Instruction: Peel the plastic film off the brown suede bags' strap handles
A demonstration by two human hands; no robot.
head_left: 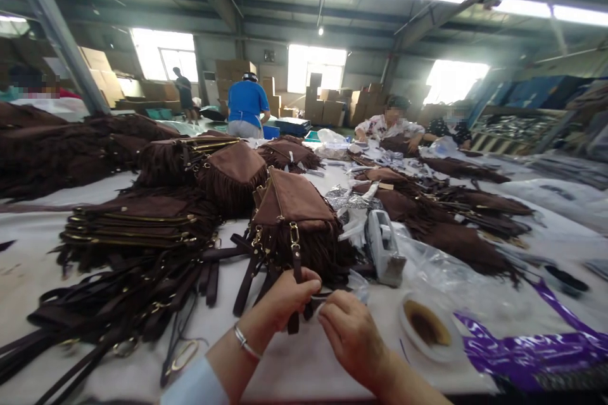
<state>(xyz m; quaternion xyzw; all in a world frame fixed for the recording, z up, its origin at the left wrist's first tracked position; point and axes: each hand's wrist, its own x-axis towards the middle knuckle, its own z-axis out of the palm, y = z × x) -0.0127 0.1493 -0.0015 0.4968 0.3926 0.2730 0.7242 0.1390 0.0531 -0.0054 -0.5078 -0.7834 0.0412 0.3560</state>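
At the table's near edge, my left hand (pixel 285 297) is closed on a brown strap (pixel 296 259), its thumb and fingers pinching it. The strap hangs from a gold clip on a brown fringed bag (pixel 294 209), which lies on a pile of similar bags. My right hand (pixel 351 335) is just to the right, its fingers pinched round a small white piece (pixel 320 309) close to the strap's end. What that piece is made of cannot be made out. Loose strap ends hang beside my left hand.
Stacked zipped bags (pixel 133 221) with long straps lie left. A tape dispenser (pixel 382 247), a white dish of brown liquid (pixel 427 326) and purple plastic packaging (pixel 527 348) lie right. Scissors (pixel 183 354) rest near the front. Co-workers (pixel 247 104) are further back.
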